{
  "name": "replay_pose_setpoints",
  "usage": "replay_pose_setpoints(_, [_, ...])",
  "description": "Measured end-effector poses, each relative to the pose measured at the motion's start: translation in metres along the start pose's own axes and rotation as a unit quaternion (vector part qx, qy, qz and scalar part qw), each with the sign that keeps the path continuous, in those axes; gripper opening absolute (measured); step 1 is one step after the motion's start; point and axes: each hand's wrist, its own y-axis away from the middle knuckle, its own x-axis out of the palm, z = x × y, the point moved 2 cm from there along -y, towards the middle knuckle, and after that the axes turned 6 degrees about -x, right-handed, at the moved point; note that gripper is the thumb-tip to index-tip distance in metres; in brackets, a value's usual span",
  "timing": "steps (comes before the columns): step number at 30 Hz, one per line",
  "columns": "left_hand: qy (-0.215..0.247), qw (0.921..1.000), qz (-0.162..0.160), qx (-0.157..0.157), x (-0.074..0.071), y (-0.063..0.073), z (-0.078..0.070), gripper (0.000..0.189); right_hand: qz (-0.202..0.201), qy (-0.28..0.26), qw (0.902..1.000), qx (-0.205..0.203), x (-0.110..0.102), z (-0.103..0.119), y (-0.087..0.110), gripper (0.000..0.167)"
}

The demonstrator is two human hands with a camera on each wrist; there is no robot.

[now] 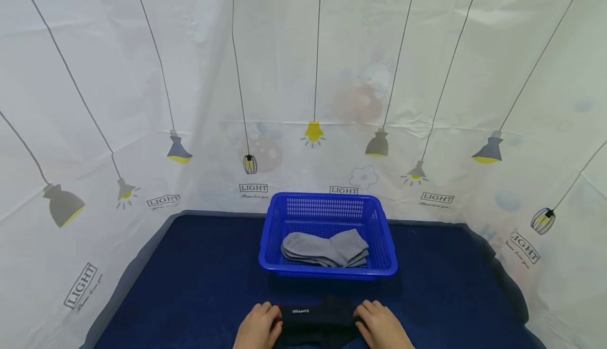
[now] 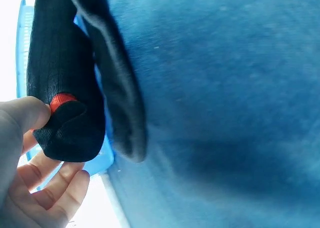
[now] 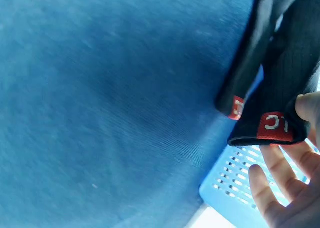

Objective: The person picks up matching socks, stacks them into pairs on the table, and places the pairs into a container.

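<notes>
A black sock (image 1: 315,317) with small white lettering is stretched sideways between the two hands at the near side of the table. My left hand (image 1: 258,325) pinches its toe end, where a red patch (image 2: 62,100) shows in the left wrist view. At the other end, my right hand (image 1: 384,323) grips the cuff between thumb and fingers. That cuff bears a red label (image 3: 275,126) with white letters. A second black sock (image 3: 242,62), also with a red tag at its cuff, lies alongside, nearer the person than the held one.
Just beyond the hands stands a blue plastic basket (image 1: 327,274) with slotted walls. Several grey socks (image 1: 324,249) lie stacked flat in it. Dark blue cloth (image 1: 204,275) covers the table, and a white lamp-printed sheet (image 1: 284,75) hangs behind and at both sides.
</notes>
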Motion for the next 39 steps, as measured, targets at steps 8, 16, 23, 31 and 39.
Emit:
replay_pose_setpoints(8, [-0.011, 0.9997, -0.011, 0.018, -0.013, 0.002, -0.007, 0.015, -0.021, 0.004, 0.9998, 0.002, -0.010, 0.006, 0.002, 0.011])
replay_pose_setpoints(16, [0.000, 0.9985, -0.037, 0.041, -0.021, 0.007, -0.009, 0.011, -0.044, 0.007, 0.9990, 0.003, -0.016, 0.012, 0.006, 0.015])
replay_pose_setpoints(23, [0.005, 0.9975, -0.051, 0.048, -0.024, 0.016, -0.011, 0.010, -0.041, -0.016, 0.9990, 0.001, -0.022, 0.017, 0.012, 0.016])
replay_pose_setpoints(31, [0.035, 0.9990, -0.019, 0.018, -0.024, 0.024, -0.014, 0.008, -0.112, 0.011, 0.9919, -0.058, -0.016, 0.020, 0.022, 0.019])
replay_pose_setpoints(39, [0.051, 0.9980, -0.015, 0.033, -0.025, 0.031, -0.013, 0.008, -0.195, 0.055, 0.9759, -0.081, -0.011, 0.027, 0.029, 0.031])
